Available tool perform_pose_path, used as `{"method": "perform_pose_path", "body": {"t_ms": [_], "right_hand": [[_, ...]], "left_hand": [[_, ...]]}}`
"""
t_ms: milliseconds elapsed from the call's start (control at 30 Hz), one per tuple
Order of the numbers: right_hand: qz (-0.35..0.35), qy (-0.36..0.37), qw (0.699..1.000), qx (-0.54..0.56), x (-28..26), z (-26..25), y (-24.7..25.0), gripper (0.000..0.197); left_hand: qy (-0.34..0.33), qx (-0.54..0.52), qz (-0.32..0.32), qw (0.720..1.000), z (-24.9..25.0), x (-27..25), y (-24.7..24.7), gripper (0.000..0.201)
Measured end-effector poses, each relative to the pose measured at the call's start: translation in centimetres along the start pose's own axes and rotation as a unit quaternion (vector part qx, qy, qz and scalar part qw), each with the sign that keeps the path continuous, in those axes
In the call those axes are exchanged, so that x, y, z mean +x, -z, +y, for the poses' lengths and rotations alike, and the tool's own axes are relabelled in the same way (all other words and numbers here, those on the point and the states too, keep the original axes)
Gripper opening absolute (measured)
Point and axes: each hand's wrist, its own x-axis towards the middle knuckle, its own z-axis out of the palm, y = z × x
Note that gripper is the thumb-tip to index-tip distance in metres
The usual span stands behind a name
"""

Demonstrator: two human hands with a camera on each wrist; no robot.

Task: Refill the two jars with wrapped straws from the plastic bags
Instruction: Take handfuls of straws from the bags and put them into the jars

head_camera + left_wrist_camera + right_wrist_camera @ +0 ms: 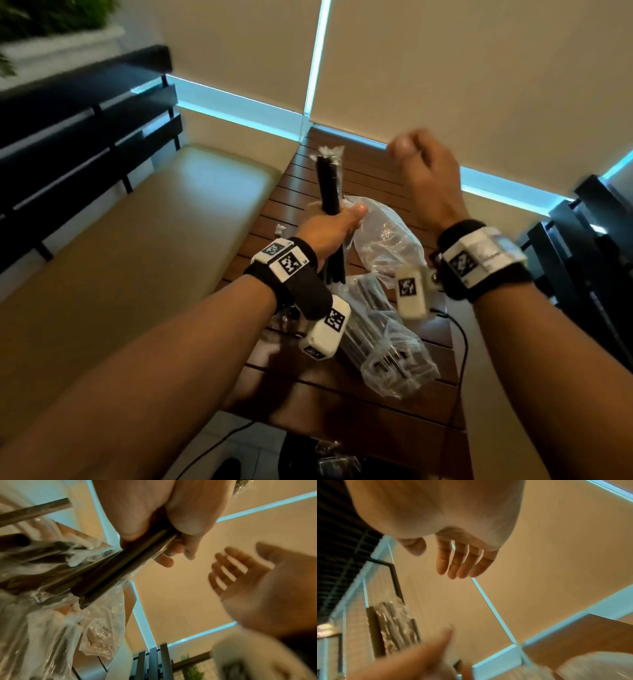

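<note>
no readable text; only coded markers on wrist bands (287,262).

A dark slatted wooden table (370,178) is carrying crumpled clear plastic bags (387,346) of wrapped straws near its centre.

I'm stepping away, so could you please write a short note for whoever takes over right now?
Left hand: grips an upright bundle of black wrapped straws above the table.
Right hand: raised in the air, fingers relaxed, holding nothing.
Plastic bags: a crumpled one lies just right of the left hand; another, with straws inside, lies nearer the person.
Jars: not clearly in view, so their fill cannot be judged.
Done: one bundle is in hand.
Left: put it into a jar, then move the bagged straws.
</note>
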Motion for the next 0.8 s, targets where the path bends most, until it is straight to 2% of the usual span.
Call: {"method": "perform_pose_path", "body": {"t_ms": [67, 167, 200, 233, 267, 333, 400, 500, 567, 700, 800], "right_hand": [[0.02, 0.052, 0.998, 0.021, 1.5, -3.0, -0.1, 0.03], [-0.082, 0.113, 0.989, -0.047, 1.2, -5.6, -2.0, 0.035], [-0.115, 0.119, 0.982, -0.089, 0.8, -6.0, -2.6, 0.036], [-0.129, 0.121, 0.976, -0.126, 0.6, -6.2, -2.9, 0.037], [-0.127, 0.123, 0.972, -0.153, 0.5, -6.2, -3.0, 0.039], [-0.109, 0.135, 0.959, -0.225, 0.6, -6.0, -2.7, 0.04], [-0.099, 0.146, 0.942, -0.287, 0.9, -6.1, -2.7, 0.036], [-0.053, 0.151, 0.959, -0.235, 1.2, -6.0, -3.8, 0.018], [-0.028, 0.119, 0.975, -0.186, 1.5, -5.4, -4.8, 0.015], [-0.011, 0.053, 0.988, -0.147, 1.3, -3.4, -6.0, 0.017], [-0.041, 0.019, 0.988, -0.147, 0.7, -1.8, -7.1, 0.017]], "left_hand": [[-0.048, 0.09, -0.021, 0.995, 0.7, 0.0, -0.3, 0.031], [-0.093, 0.199, -0.042, 0.975, 1.8, 0.1, -0.8, 0.014], [-0.114, 0.231, -0.051, 0.965, 2.3, 0.0, -0.8, 0.018], [-0.13, 0.268, -0.059, 0.953, 2.5, 0.1, -0.6, 0.031], [-0.136, 0.278, -0.056, 0.949, 2.7, 0.1, -0.4, 0.038], [-0.132, 0.271, -0.05, 0.952, 2.9, 0.5, 0.5, 0.035], [-0.136, 0.302, -0.048, 0.942, 3.3, 0.6, 1.3, 0.031], [-0.154, 0.248, -0.079, 0.953, 4.1, 0.5, 2.3, 0.031], [-0.142, 0.277, -0.091, 0.946, 4.2, 0.6, 3.4, 0.033], [-0.076, 0.394, -0.095, 0.911, 0.8, 2.0, 7.6, 0.064], [-0.006, 0.489, -0.042, 0.871, -3.2, 2.6, 10.6, 0.068]]}}
